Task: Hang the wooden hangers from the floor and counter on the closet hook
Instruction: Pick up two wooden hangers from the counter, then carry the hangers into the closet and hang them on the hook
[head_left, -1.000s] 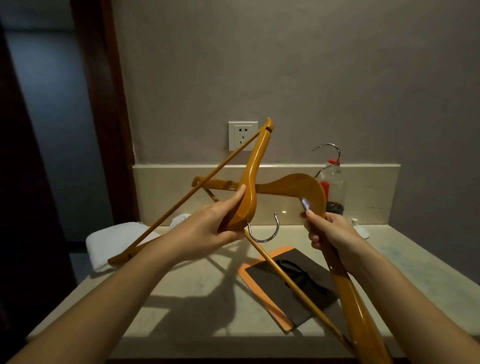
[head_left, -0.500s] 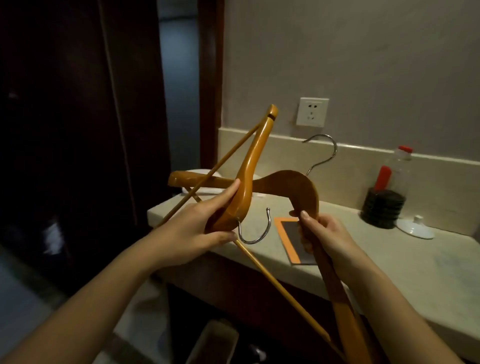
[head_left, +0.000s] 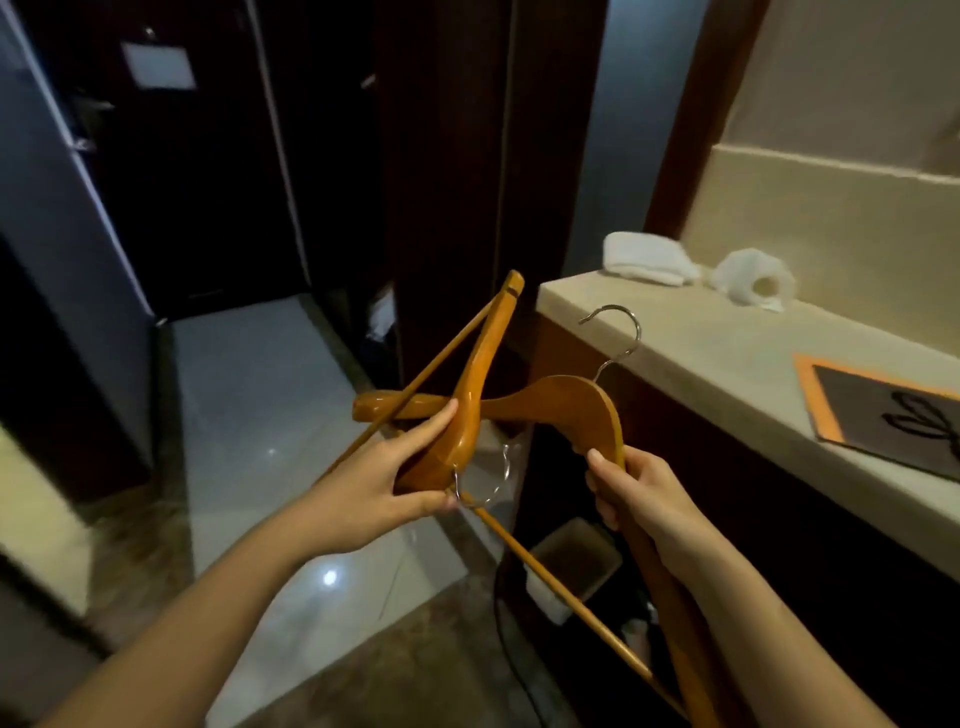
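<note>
I hold two wooden hangers in front of me, crossed over each other. My left hand (head_left: 382, 491) grips the middle of one hanger (head_left: 475, 395), which stands on end with its metal hook (head_left: 491, 480) pointing down and right. My right hand (head_left: 641, 496) grips the shoulder of the second hanger (head_left: 561, 408), whose metal hook (head_left: 618, 332) points up. Its lower arm and bar run down past my right wrist. The closet hook is not visible; a dark closet opening (head_left: 322, 171) lies ahead.
The stone counter (head_left: 701, 353) stands at my right with a folded white towel (head_left: 647, 257), a paper roll (head_left: 753, 278) and an orange-edged dark bag (head_left: 883, 410). A small bin (head_left: 576, 564) sits under it. A dark wooden post (head_left: 483, 156) rises ahead; shiny tile floor (head_left: 249, 405) spreads left.
My view has swung left, away from the counter wall toward the dark hallway and closet. Both hands keep the same hold on the crossed hangers.
</note>
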